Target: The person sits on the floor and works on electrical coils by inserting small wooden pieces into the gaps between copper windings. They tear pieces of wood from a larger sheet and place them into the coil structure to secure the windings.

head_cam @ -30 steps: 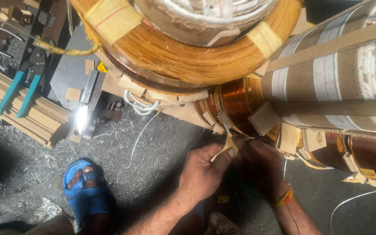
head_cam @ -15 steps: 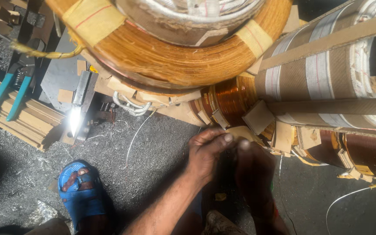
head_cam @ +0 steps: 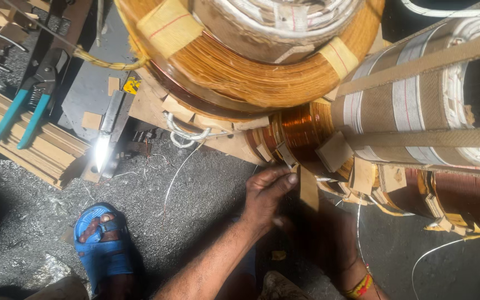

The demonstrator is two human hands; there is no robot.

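Your left hand has shifted up to the copper coil, fingers pinching a paper strip at its lower edge. Right hand now sits in shadow below; grip unclear.

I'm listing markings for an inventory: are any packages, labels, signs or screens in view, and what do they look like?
No packages, signs or screens show.
Yellow tape patches with thin red lines: on the big amber coil, top.
Small yellow tag: left of that coil, beside the metal blade; marks too small to tell.
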